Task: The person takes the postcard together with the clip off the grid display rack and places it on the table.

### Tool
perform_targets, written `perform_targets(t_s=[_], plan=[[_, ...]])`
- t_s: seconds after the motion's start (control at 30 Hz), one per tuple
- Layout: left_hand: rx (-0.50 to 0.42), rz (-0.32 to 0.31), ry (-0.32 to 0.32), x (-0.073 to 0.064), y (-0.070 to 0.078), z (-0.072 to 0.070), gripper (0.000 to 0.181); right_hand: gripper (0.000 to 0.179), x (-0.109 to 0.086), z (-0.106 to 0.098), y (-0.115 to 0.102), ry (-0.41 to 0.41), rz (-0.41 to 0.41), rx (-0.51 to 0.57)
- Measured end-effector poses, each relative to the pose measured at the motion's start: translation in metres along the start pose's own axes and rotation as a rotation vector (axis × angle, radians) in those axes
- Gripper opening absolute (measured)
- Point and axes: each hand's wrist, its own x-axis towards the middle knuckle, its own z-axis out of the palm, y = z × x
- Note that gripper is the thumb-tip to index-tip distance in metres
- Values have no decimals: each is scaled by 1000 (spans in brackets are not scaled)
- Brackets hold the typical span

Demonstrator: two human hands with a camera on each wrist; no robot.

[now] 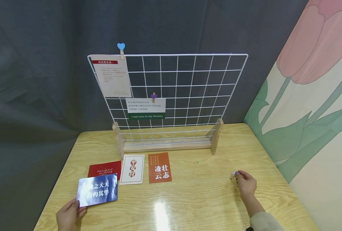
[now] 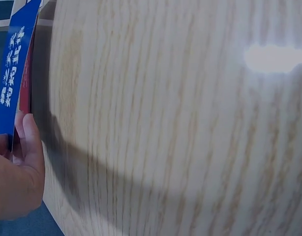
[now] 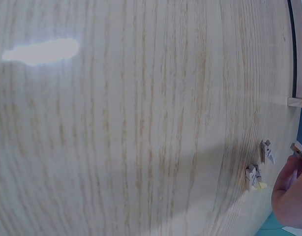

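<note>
The fingers [image 1: 77, 203] of the left hand [image 1: 67, 215] are clamped on the lower left corner of a glossy blue rectangular card with white characters [image 1: 97, 190], which we see overlapping a red rectangular card [image 1: 105, 167] on the pale wood-grain desk [image 1: 194, 205]. The right hand [image 1: 247, 184] pinches a small wooden clothespin [image 3: 297, 149] — we spot other wooden clothespins [image 3: 252, 178] on the desk nearby. Behind, we see a white wire grid panel [image 1: 177, 55] bearing two clipped paper cards — one white and green [image 1: 146, 110], one pale with a red strip [image 1: 113, 77].
</note>
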Motion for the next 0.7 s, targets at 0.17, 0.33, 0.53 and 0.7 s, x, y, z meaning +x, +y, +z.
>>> perform_targets(t_s=[0.17, 0.33, 0.53, 0.7], plan=[[101, -18, 43, 14, -14, -2, 40, 29, -1, -1, 3, -2, -1, -6], [142, -14, 57, 27, -28, -6, 40, 29, -1, -1, 5, 17, 0, -21], [172, -24, 74, 29, -33, -8, 40, 30, -3, -2, 9, -1, 9, -24], [195, 15, 63, 26, -36, -11, 39, 30, -2, -3, 12, 2, 20, -19]])
